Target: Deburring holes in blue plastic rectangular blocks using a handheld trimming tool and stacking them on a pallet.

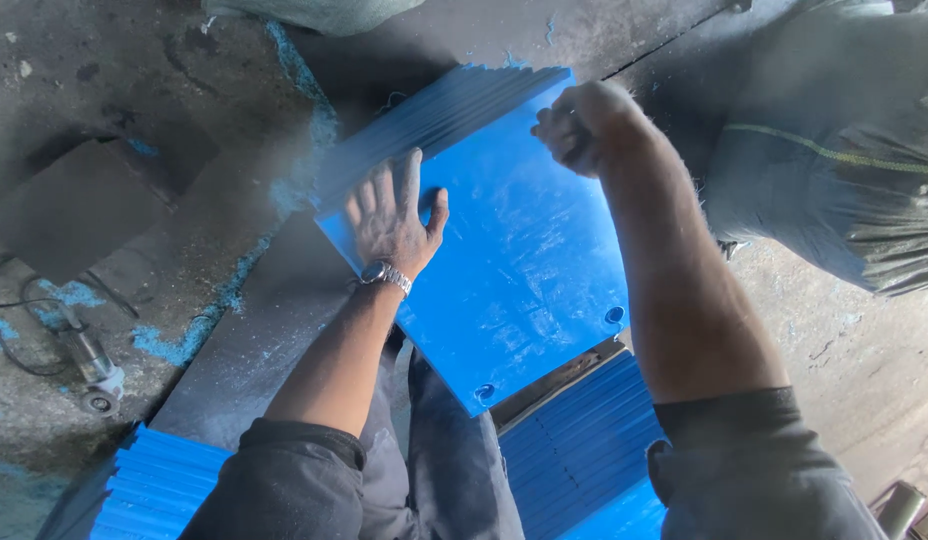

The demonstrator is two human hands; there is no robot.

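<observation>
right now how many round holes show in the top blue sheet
2: one hole at the blue sheet's near right corner, one hole at its nearest corner; the hands may hide others.

The square blue plastic sheet [514, 260] looks smooth and faintly glossy, dusted pale. At nine o'clock, the rough grey concrete floor [104, 120] carries matt blue powder.

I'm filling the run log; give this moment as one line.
left hand: flat on blue sheet | right hand: closed at sheet's far edge | blue stacks near | grinder on floor
</observation>
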